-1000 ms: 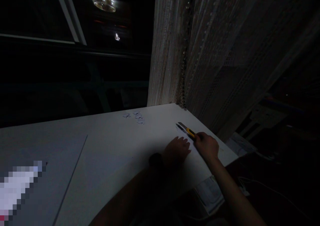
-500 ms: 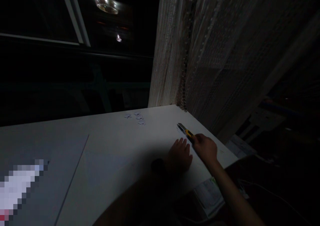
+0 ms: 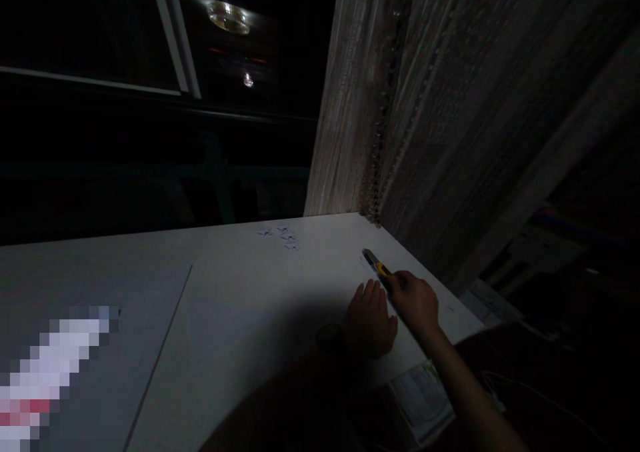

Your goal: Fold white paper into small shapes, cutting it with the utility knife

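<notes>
My right hand is closed around a yellow and black utility knife. Its blade points away from me, toward the far right corner of the white table. Beside the blade lies a small pale scrap with faint lines, partly covered by the knife. Just left of the knife, my left hand rests on the tabletop, palm down with fingers stretched out. A dark band circles that wrist. Farther back sit several small pale cut-out pieces with dark outlines.
On the left, a large flat sheet or board carries a blurred, pixelated patch. A patterned curtain hangs behind the right corner. Below the right edge are a stack of papers and a thin white cable. The room is dark.
The whole view has shifted, so the table and hands appear slightly farther right. The right hand still grips the utility knife, and the left hand stays beside it.
</notes>
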`<state>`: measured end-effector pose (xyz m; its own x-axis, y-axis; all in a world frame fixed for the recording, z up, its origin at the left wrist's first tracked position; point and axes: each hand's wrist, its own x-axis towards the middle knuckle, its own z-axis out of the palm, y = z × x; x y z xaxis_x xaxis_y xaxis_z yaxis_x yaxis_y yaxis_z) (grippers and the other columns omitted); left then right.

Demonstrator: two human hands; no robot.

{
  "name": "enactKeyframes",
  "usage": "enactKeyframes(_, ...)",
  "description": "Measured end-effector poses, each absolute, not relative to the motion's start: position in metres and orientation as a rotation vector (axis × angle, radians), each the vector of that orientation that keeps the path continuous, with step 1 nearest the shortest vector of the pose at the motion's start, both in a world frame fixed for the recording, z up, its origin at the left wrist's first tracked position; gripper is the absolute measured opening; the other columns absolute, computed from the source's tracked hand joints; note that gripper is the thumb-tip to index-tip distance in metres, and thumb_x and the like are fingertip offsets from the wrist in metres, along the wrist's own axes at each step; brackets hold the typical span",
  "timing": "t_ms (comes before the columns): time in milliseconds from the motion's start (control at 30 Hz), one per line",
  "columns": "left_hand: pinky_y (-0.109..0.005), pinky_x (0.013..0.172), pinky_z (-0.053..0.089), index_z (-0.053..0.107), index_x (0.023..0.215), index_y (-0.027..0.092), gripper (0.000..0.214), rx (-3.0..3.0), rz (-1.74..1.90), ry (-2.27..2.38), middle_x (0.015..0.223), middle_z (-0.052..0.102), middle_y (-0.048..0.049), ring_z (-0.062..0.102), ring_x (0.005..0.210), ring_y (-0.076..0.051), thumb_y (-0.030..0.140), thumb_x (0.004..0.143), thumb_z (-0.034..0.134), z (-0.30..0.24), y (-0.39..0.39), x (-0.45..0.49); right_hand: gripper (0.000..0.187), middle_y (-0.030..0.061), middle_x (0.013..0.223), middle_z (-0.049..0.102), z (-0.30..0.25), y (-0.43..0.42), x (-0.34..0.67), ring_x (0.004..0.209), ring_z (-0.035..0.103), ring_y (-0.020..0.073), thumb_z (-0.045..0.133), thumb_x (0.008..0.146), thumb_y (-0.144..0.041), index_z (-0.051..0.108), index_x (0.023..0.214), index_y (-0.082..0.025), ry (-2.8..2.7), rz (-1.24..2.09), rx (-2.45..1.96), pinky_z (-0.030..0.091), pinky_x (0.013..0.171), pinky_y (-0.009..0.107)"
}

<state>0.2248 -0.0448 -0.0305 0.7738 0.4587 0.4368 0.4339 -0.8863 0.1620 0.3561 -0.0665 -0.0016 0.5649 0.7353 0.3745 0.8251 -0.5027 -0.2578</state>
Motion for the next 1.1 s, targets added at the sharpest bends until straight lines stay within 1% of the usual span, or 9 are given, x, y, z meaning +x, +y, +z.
enactKeyframes(100, -0.042, 0.107, 0.022, 0.042, 0.127, 0.000, 0.057, 2.950, 0.805, 0.755, 0.137, 0.039, -0.0230, 0.031, 0.131, -0.028, 0.042, 0.089, 0.032, -0.021, -0.038, 0.196, 0.034, 0.0137, 0.088, 0.068, 0.004, -0.068, 0.350, 0.085, 0.060, 0.0262, 0.045, 0.083, -0.038, 0.066, 0.097, -0.015, -1.331, -0.426, -2.244, 0.041, 0.072, 0.033)
enactKeyframes(167, -0.041, 0.107, 0.023, 0.041, 0.128, 0.003, 0.053, 2.993, 0.839, 0.828, 0.137, 0.040, -0.0205, 0.032, 0.131, -0.026, 0.040, 0.089, 0.032, -0.017, -0.027, 0.159, 0.035, 0.0145, 0.093, 0.067, 0.008, -0.064, 0.337, 0.090, 0.059, 0.0276, 0.047, 0.082, -0.039, 0.066, 0.098, -0.014, -1.364, -0.374, -2.118, 0.041, 0.078, 0.035)
enactKeyframes(267, -0.042, 0.107, 0.025, 0.042, 0.128, 0.008, 0.048, 3.033, 0.739, 1.066, 0.136, 0.043, -0.0174, 0.031, 0.131, -0.024, 0.036, 0.090, 0.033, -0.015, -0.012, 0.083, 0.037, 0.0125, 0.098, 0.067, 0.012, -0.049, 0.297, 0.087, 0.062, 0.0245, 0.049, 0.081, -0.041, 0.064, 0.102, -0.015, -1.468, -0.026, -1.887, 0.044, 0.078, 0.034)
enactKeyframes(400, -0.047, 0.107, 0.023, 0.043, 0.130, 0.015, 0.045, 2.959, 0.598, 1.456, 0.139, 0.041, -0.0123, 0.029, 0.132, -0.025, 0.035, 0.091, 0.032, -0.019, -0.008, -0.005, 0.028, 0.0086, 0.096, 0.069, 0.017, -0.021, 0.220, 0.084, 0.064, 0.0187, 0.048, 0.083, -0.030, 0.065, 0.100, -0.016, -1.952, 0.478, -1.594, 0.046, 0.076, 0.028)
enactKeyframes(500, -0.051, 0.105, 0.024, 0.042, 0.132, 0.017, 0.046, 2.891, 0.534, 1.593, 0.141, 0.038, -0.0102, 0.028, 0.132, -0.028, 0.037, 0.092, 0.029, -0.026, -0.012, -0.030, 0.028, 0.0118, 0.105, 0.066, 0.022, -0.006, 0.173, 0.098, 0.059, 0.0204, 0.051, 0.082, -0.027, 0.064, 0.102, -0.013, -2.248, 0.426, -1.647, 0.041, 0.084, 0.028)
enactKeyframes(667, -0.052, 0.106, 0.022, 0.042, 0.132, 0.017, 0.049, 2.837, 0.557, 1.658, 0.143, 0.035, -0.0102, 0.025, 0.133, -0.029, 0.040, 0.092, 0.027, -0.030, -0.016, -0.025, 0.034, 0.0139, 0.094, 0.067, 0.028, -0.004, 0.146, 0.091, 0.061, 0.0235, 0.051, 0.082, -0.044, 0.065, 0.088, -0.014, -2.448, 0.355, -1.890, 0.041, 0.073, 0.029)
enactKeyframes(833, -0.054, 0.105, 0.021, 0.042, 0.132, 0.015, 0.049, 2.761, 0.562, 1.753, 0.142, 0.035, -0.0137, 0.026, 0.132, -0.032, 0.039, 0.092, 0.027, -0.032, -0.021, -0.018, 0.025, 0.0140, 0.092, 0.067, 0.021, -0.007, 0.147, 0.086, 0.061, 0.0229, 0.056, 0.079, -0.036, 0.063, 0.087, -0.013, -2.401, 0.289, -1.935, 0.039, 0.066, 0.029)
enactKeyframes(967, -0.057, 0.103, 0.020, 0.044, 0.129, 0.015, 0.047, 2.728, 0.625, 1.782, 0.140, 0.038, -0.0155, 0.028, 0.131, -0.033, 0.039, 0.091, 0.030, -0.032, -0.026, -0.015, 0.010, 0.0066, 0.076, 0.067, 0.015, 0.001, 0.156, 0.071, 0.059, 0.0156, 0.064, 0.071, -0.025, 0.062, 0.072, -0.015, -2.227, 0.534, -1.801, 0.038, 0.060, 0.024)
enactKeyframes(1100, -0.054, 0.103, 0.020, 0.056, 0.112, 0.014, 0.041, 2.737, 0.713, 1.626, 0.127, 0.051, -0.0162, 0.033, 0.128, -0.031, 0.041, 0.089, 0.037, -0.015, -0.021, -0.020, 0.016, 0.0007, 0.057, 0.060, 0.016, 0.014, 0.175, 0.052, 0.051, 0.0105, 0.067, 0.065, -0.029, 0.060, 0.064, -0.015, -1.961, 0.990, -1.603, 0.035, 0.050, 0.022)
